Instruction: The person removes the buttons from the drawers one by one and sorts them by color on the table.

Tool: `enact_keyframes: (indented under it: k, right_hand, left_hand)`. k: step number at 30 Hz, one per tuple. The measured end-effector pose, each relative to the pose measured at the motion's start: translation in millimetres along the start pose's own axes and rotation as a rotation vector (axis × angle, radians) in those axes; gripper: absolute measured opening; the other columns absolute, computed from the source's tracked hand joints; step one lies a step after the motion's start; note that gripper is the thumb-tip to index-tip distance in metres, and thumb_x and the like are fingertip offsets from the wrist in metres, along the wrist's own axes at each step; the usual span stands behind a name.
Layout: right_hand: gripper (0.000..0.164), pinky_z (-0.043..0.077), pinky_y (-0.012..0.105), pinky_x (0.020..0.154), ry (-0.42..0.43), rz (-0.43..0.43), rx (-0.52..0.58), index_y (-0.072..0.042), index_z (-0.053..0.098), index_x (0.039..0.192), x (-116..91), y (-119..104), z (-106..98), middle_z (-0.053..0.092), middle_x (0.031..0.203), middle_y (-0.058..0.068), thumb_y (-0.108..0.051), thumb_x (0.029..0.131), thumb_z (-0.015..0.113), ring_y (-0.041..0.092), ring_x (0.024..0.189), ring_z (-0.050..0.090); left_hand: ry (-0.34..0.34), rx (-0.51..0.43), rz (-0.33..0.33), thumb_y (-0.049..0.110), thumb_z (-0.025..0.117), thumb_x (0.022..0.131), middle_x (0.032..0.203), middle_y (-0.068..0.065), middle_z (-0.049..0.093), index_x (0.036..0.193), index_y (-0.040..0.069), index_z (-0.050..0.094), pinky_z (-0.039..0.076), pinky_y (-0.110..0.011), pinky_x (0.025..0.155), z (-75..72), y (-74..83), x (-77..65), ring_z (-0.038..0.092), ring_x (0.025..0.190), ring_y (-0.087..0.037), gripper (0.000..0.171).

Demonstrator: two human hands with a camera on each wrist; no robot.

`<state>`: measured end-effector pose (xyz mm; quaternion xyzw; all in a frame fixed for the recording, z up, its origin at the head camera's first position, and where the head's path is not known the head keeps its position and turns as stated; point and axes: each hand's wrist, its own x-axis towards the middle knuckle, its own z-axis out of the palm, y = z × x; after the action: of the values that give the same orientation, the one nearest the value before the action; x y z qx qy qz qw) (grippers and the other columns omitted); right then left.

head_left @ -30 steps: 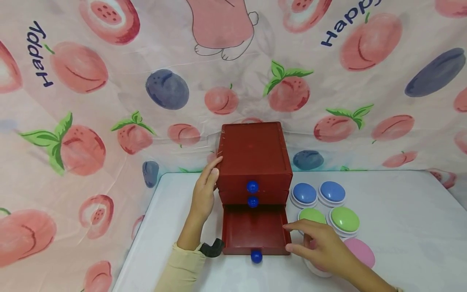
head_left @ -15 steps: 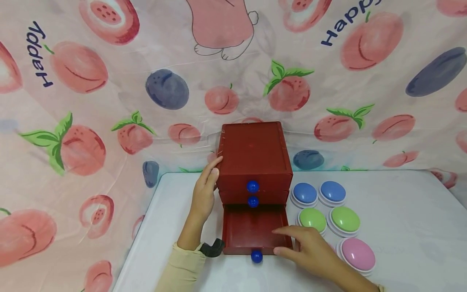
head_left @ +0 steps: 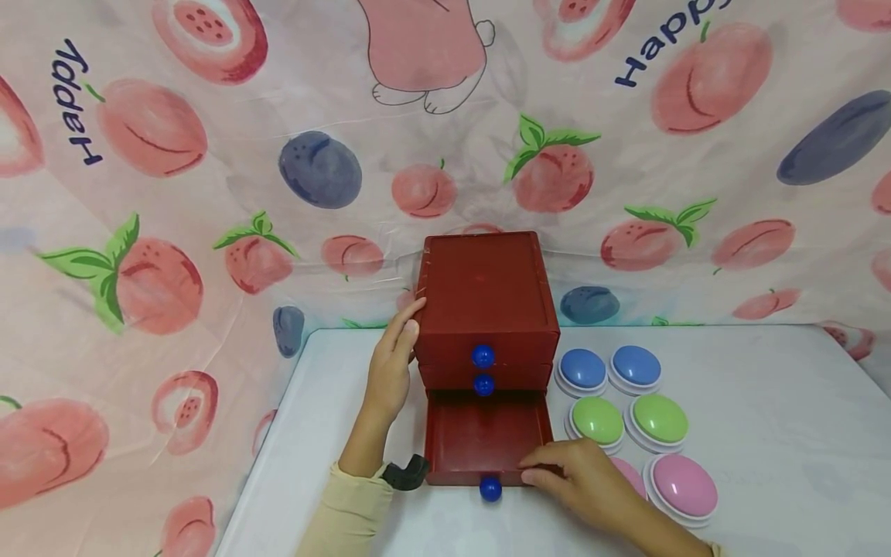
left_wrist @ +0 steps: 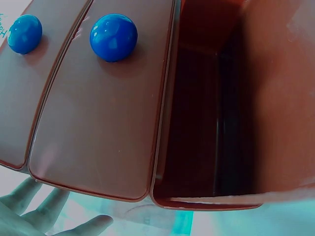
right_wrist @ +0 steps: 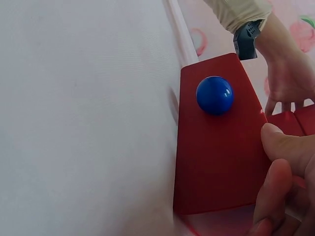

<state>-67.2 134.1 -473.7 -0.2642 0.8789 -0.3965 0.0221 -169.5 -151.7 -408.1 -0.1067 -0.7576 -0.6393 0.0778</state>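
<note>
A dark red drawer cabinet (head_left: 487, 286) with blue round knobs stands against the back cloth. Its bottom drawer (head_left: 473, 449) is pulled out, with nothing visible inside; the two drawers above are closed. My left hand (head_left: 390, 371) rests along the cabinet's left side, fingers extended; some of those fingers (left_wrist: 47, 211) show beneath the cabinet in the left wrist view. At the drawer's front right corner, my right hand (head_left: 592, 483) pinches the top edge of the front panel (right_wrist: 221, 162), thumb outside and index finger over the inner side. The drawer's blue knob (right_wrist: 214, 95) is untouched.
Right of the cabinet, push buttons stand in pairs on the white table (head_left: 786, 433): blue (head_left: 636, 365), green (head_left: 660, 418) and pink (head_left: 685, 486). The second pink button (head_left: 629, 476) is partly behind my right hand. A fruit-printed cloth (head_left: 209, 193) hangs behind and at left.
My right hand has moved left from beside the drawer's right wall onto its front edge, and its thumb and index finger have come together there. The left hand and drawer have stayed put.
</note>
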Motion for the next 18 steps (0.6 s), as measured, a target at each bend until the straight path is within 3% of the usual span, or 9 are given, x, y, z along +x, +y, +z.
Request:
enact_keyframes:
  k: [11,18]
  right_hand:
    - [0.016,0.060,0.024,0.081,-0.051,-0.039,-0.083,-0.028,0.081,0.108,6,-5,-4,0.077,0.100,-0.019,-0.024,0.096,0.072,0.000,0.091,0.070]
    - [0.015,0.059,0.023,0.080,-0.052,0.030,-0.077,-0.028,0.082,0.106,18,-5,-9,0.076,0.098,-0.020,-0.025,0.093,0.074,-0.001,0.090,0.069]
  left_hand:
    - [-0.003,-0.014,0.009,0.042,0.041,0.109,0.156,0.003,0.046,0.148,0.035,0.052,0.045,-0.060,0.109,-0.1,0.2,-0.2,0.051,0.137,-0.029,0.041]
    - [-0.005,-0.019,0.004,0.042,0.042,0.109,0.156,0.003,0.046,0.148,0.035,0.052,0.044,-0.061,0.110,0.2,0.6,-0.6,0.050,0.138,-0.029,0.041]
